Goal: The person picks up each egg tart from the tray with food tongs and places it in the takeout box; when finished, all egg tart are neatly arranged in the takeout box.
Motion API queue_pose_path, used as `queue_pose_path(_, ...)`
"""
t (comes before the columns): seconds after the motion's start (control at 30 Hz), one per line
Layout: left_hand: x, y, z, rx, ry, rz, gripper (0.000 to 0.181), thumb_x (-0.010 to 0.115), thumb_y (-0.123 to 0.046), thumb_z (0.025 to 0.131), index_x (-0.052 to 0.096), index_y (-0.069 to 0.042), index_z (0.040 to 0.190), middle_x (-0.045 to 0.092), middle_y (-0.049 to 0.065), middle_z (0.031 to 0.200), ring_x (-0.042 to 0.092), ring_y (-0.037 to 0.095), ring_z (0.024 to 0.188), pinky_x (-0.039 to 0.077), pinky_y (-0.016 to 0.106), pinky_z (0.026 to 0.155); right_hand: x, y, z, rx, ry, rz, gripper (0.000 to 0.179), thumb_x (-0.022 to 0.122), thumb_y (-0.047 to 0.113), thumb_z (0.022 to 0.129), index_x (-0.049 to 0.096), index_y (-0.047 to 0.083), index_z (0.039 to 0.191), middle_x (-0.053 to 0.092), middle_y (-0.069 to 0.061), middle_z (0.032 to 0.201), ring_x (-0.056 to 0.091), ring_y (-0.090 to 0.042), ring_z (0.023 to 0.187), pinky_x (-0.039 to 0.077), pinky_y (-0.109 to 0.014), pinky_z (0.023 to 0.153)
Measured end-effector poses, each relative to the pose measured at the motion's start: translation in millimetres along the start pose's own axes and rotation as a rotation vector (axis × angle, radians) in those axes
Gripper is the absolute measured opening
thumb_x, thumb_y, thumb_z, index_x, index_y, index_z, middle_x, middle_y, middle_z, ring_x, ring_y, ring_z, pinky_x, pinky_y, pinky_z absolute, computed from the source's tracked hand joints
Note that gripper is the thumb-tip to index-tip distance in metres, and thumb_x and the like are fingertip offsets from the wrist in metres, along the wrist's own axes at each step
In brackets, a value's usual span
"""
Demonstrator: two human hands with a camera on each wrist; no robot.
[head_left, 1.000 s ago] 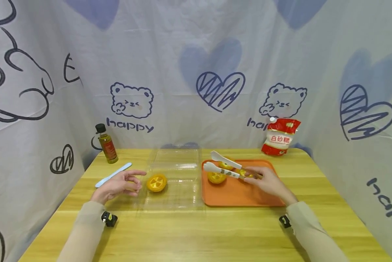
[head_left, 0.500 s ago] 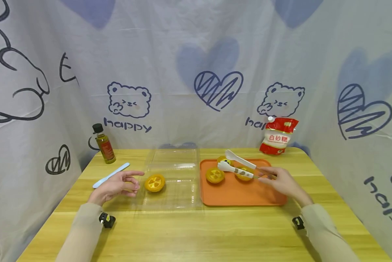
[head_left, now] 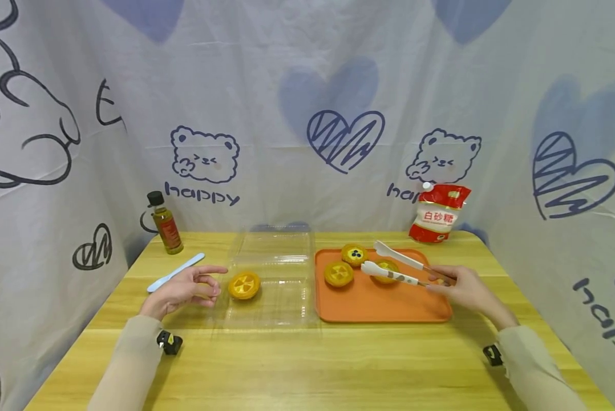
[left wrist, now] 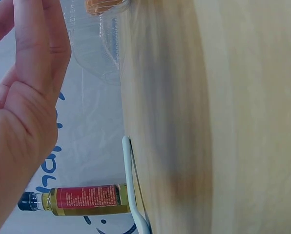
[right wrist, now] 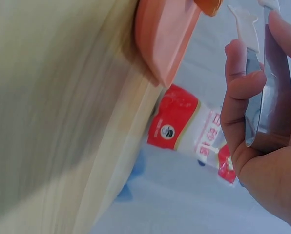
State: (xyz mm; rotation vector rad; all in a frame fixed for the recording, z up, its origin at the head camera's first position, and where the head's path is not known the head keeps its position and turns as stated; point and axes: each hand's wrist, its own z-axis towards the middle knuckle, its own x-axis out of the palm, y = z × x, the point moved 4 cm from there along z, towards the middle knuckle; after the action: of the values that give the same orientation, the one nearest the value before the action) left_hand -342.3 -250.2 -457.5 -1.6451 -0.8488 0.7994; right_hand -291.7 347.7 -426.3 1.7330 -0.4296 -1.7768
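Across a yellow wood-grained table (head_left: 297,365), the right hand (head_left: 464,287) grips white-tipped metal tongs (head_left: 400,277), their arms spread, above an orange rectangular tray (head_left: 364,305) bearing three round yellow tarts (head_left: 338,274), while the left hand (head_left: 186,288), loosely bent and empty, is beside a clear plastic container (head_left: 282,297) holding another golden tart (head_left: 244,285).

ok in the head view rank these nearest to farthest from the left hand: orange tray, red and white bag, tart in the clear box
From the left hand:
1. Tart in the clear box, just to its right.
2. Orange tray, right of the box.
3. Red and white bag, back right.
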Motion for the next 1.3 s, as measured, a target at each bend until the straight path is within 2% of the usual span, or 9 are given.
queue_pose_path(0.27,-1.1,-1.7,1.7,0.003,0.016,-0.017,0.073,0.064,0.003,0.090,0.025,0.007,0.150,0.065,0.005,0.094,0.068,0.021,0.080,0.063,0.034,0.073,-7.1,-11.1,-4.9,0.001,0.011,-0.012,0.063,0.072,0.038,0.089,0.056,-0.002,0.135,0.068,-0.019,0.120,0.063,-0.036,0.112,0.054,-0.020,0.081)
queue_pose_path(0.37,-0.4,-1.2,2.0,-0.001,0.015,-0.023,0.073,0.065,0.004,0.089,0.025,0.007,0.150,0.065,0.005,0.094,0.069,0.021,0.081,0.063,0.034,0.073,-8.3,-13.1,-7.2,0.006,0.012,-0.041,0.063,0.072,0.037,0.089,0.057,-0.003,0.134,0.067,-0.020,0.122,0.061,-0.038,0.115,0.057,-0.033,0.088)
queue_pose_path(0.47,1.5,-2.4,2.5,0.002,0.016,-0.022,0.072,0.064,0.004,0.089,0.025,0.007,0.150,0.064,0.005,0.094,0.069,0.022,0.081,0.063,0.034,0.074,-9.4,-13.8,-10.5,0.021,0.018,-0.064,0.063,0.072,0.038,0.089,0.056,-0.003,0.135,0.065,-0.022,0.126,0.059,-0.041,0.117,0.054,-0.050,0.093)
queue_pose_path(0.53,2.5,-3.3,2.8,0.002,0.016,-0.019,0.072,0.065,0.003,0.089,0.026,0.007,0.150,0.064,0.006,0.095,0.069,0.022,0.082,0.063,0.034,0.074,-10.1,-13.9,-12.1,0.032,0.027,-0.072,0.063,0.071,0.039,0.089,0.056,-0.002,0.135,0.064,-0.022,0.126,0.059,-0.042,0.117,0.053,-0.053,0.094)
queue_pose_path(0.63,3.2,-3.8,2.6,0.001,0.013,-0.014,0.072,0.065,0.003,0.089,0.026,0.007,0.150,0.064,0.006,0.095,0.069,0.022,0.081,0.063,0.034,0.073,-11.0,-13.7,-12.9,0.041,0.042,-0.082,0.063,0.071,0.040,0.089,0.058,-0.001,0.134,0.066,-0.020,0.123,0.060,-0.039,0.114,0.055,-0.049,0.090)
queue_pose_path(0.77,2.7,-3.2,1.8,-0.002,0.010,-0.013,0.072,0.065,0.004,0.089,0.027,0.007,0.150,0.064,0.005,0.094,0.068,0.022,0.081,0.063,0.034,0.073,-13.0,-15.3,-12.1,0.055,0.064,-0.081,0.064,0.071,0.042,0.089,0.057,0.000,0.135,0.070,-0.015,0.116,0.062,-0.028,0.103,0.053,-0.033,0.079)
queue_pose_path(0.87,2.3,-2.9,1.2,-0.001,0.008,-0.013,0.072,0.065,0.003,0.089,0.027,0.007,0.150,0.064,0.005,0.094,0.068,0.023,0.081,0.063,0.034,0.073,-13.7,-17.0,-11.0,0.056,0.083,-0.077,0.065,0.070,0.043,0.089,0.056,0.000,0.136,0.072,-0.013,0.113,0.061,-0.023,0.098,0.050,-0.027,0.073)
queue_pose_path(1.3,2.1,-2.3,-2.0,0.000,0.009,-0.026,0.073,0.066,0.002,0.089,0.026,0.007,0.150,0.064,0.005,0.094,0.068,0.021,0.080,0.063,0.033,0.072,-11.2,-19.4,-5.5,0.060,0.095,-0.062,0.067,0.072,0.041,0.087,0.056,-0.003,0.135,0.071,-0.014,0.113,0.061,-0.021,0.096,0.052,-0.026,0.073)
